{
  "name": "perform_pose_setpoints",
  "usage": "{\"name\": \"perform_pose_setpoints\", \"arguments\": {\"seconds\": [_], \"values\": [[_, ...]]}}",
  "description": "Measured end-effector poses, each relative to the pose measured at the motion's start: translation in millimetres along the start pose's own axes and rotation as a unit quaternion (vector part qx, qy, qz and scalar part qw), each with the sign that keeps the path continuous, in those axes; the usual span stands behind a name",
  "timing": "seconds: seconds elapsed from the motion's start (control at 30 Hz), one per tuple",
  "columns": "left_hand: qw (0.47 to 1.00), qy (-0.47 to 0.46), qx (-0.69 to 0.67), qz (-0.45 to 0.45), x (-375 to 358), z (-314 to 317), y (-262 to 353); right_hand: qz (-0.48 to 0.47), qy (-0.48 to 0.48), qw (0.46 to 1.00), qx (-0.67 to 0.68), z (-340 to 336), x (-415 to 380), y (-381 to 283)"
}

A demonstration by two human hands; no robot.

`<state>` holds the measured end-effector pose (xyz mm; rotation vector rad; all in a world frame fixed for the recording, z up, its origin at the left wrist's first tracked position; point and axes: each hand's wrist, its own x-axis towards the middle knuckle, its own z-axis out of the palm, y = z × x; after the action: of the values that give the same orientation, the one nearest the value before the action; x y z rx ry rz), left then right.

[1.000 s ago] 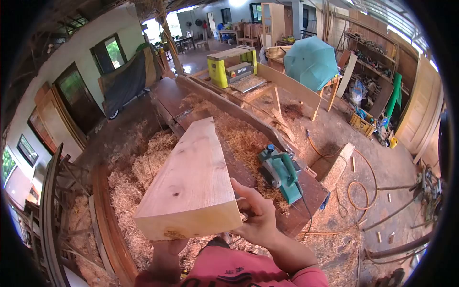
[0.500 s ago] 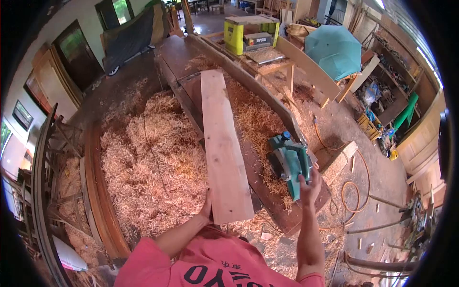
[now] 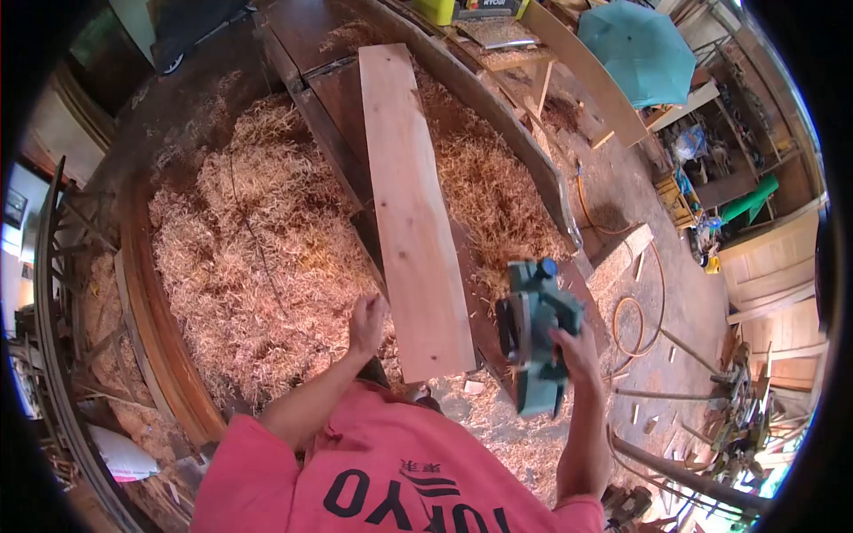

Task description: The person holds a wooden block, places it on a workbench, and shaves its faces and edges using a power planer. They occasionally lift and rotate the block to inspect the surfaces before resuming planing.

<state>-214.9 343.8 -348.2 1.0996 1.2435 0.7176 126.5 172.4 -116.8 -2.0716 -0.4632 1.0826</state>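
A long pale wooden board [image 3: 416, 222] lies lengthwise on the dark workbench [image 3: 333, 102], with a few knots in its face. My right hand [image 3: 579, 354] is wrapped round the handle of a green electric planer [image 3: 538, 333], which is held up to the right of the board's near end. A blue knob tops the planer's far end. Just left of the board's edge is my left hand [image 3: 366, 325], its fingers curled in and nothing seen in them.
Deep wood shavings [image 3: 258, 222] cover the floor left of the bench, and more shavings lie right of the board. An orange hose [image 3: 629, 311] coils on the floor. A teal umbrella [image 3: 635, 53] and a yellow-green machine [image 3: 435, 9] stand farther back.
My right hand has gripped the planer and lifted it off the bench toward me. The left hand has moved up and away from the board's near corner. The view has tilted down.
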Motion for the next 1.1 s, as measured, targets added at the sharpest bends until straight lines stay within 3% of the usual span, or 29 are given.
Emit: {"name": "perform_pose_setpoints", "arguments": {"seconds": [0.07,0.1,0.17,0.23,0.3,0.4,0.5,0.6,0.7,0.77,0.83,0.9,0.97,1.07,1.1], "values": [[0.988,-0.015,0.121,0.094,-16.1,0.2,75.5,-0.047,-0.001,0.993,0.110,-5.4,-51.2,43.3],[0.975,-0.082,0.141,0.151,-17.5,7.1,86.5,-0.033,0.025,0.991,0.127,7.4,-92.6,29.5],[0.925,-0.215,0.179,0.257,-30.3,26.4,100.7,-0.046,0.006,0.998,0.041,12.5,-133.7,66.8],[0.863,-0.393,0.197,0.247,-62.8,68.4,153.2,-0.035,0.018,0.999,0.017,28.8,-169.4,84.9],[0.789,-0.439,0.137,0.408,-88.9,104.2,166.7,0.019,-0.008,1.000,0.004,41.8,-193.8,65.8],[0.656,-0.533,0.364,0.391,-89.2,112.8,169.3,-0.038,-0.071,0.997,0.009,56.9,-196.5,100.1],[0.656,-0.528,0.357,0.403,-85.0,103.1,147.5,-0.074,-0.054,0.995,-0.038,80.4,-197.9,92.9],[0.744,-0.424,0.326,0.401,-87.2,98.2,139.5,-0.062,-0.023,0.991,-0.117,93.2,-186.7,73.7],[0.820,-0.322,0.340,0.329,-88.2,91.7,154.0,-0.071,-0.012,0.988,-0.133,103.0,-163.1,66.8],[0.830,-0.223,0.205,0.469,-47.4,90.9,145.4,-0.082,-0.013,0.989,-0.121,112.4,-147.2,65.3],[0.895,-0.110,0.276,0.331,32.9,79.8,97.2,-0.094,-0.008,0.991,-0.095,126.0,-125.2,48.2],[0.914,0.215,0.189,0.286,112.3,64.9,88.9,-0.114,-0.005,0.991,-0.076,140.2,-98.5,24.0],[0.919,0.270,0.198,0.208,155.9,43.7,91.0,-0.157,0.011,0.984,-0.085,154.2,-69.5,0.3],[0.947,0.174,0.249,0.106,167.9,37.3,72.5,-0.159,0.002,0.984,-0.081,171.8,-26.4,-55.9],[0.951,0.166,0.236,0.114,167.6,37.0,72.7,-0.167,0.000,0.982,-0.087,177.6,-6.5,-69.9]]}}
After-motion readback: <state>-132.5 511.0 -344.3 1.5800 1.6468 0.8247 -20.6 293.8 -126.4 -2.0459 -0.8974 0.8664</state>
